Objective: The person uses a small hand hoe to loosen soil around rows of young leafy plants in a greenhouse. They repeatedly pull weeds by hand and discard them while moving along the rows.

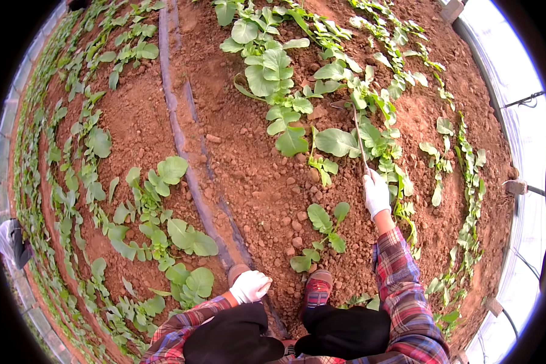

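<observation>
My right hand [376,193], in a white glove, grips the thin handle of a small hand hoe [360,136]. The tool reaches forward among lobed green leaves, and its narrow blade [339,104] lies close to the soil, partly covered by foliage. Leafy radish-like plants [384,154] stand right beside this hand. Above my left knee, my left hand [251,287], also gloved in white, is curled closed with nothing visible in it. A smaller seedling [330,230] grows in the reddish soil between my right shoe and the hoe hand.
A dark drip-irrigation tape [182,141] runs lengthwise through the furrow to my left shoe. More plant rows [152,227] grow on the left. White plastic sheeting [528,136] borders the bed at right, with blocks [516,186] along it. Another person [13,243] is at far left.
</observation>
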A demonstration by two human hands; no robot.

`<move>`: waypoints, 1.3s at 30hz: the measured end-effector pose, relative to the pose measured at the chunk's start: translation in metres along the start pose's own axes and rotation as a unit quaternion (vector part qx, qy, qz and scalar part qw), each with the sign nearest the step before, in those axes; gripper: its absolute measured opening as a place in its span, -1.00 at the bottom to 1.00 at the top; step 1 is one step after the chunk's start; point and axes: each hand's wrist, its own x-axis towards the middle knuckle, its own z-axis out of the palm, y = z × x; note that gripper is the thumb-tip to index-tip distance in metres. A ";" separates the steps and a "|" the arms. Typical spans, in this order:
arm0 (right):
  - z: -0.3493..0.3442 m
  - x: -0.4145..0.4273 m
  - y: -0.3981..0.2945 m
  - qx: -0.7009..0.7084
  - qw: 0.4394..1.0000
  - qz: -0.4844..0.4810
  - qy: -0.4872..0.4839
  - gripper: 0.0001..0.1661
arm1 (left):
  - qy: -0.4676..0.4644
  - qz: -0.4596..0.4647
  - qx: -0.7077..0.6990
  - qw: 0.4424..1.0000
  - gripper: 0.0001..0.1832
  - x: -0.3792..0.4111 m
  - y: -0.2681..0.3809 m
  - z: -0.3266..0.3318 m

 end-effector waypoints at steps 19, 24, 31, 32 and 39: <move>-0.005 0.003 0.000 -0.050 0.998 -0.023 0.019 -0.54 | 0.002 0.001 -0.012 1.000 -0.83 -0.001 -0.001 -0.001; -0.018 -0.028 0.003 -0.027 0.999 0.030 -0.020 -0.57 | -0.006 0.000 -0.009 1.000 -0.83 -0.001 -0.001 -0.001; -0.016 -0.040 -0.008 -0.048 0.999 -0.011 0.012 -0.57 | -0.012 -0.005 -0.011 1.000 -0.84 0.000 -0.002 0.002; -0.015 -0.036 -0.009 -0.052 0.998 -0.011 0.017 -0.56 | -0.013 -0.006 -0.010 1.000 -0.84 -0.001 -0.002 0.002; -0.013 -0.037 -0.009 -0.075 0.997 0.019 0.025 -0.59 | 0.011 -0.001 -0.005 1.000 -0.85 -0.001 -0.002 0.004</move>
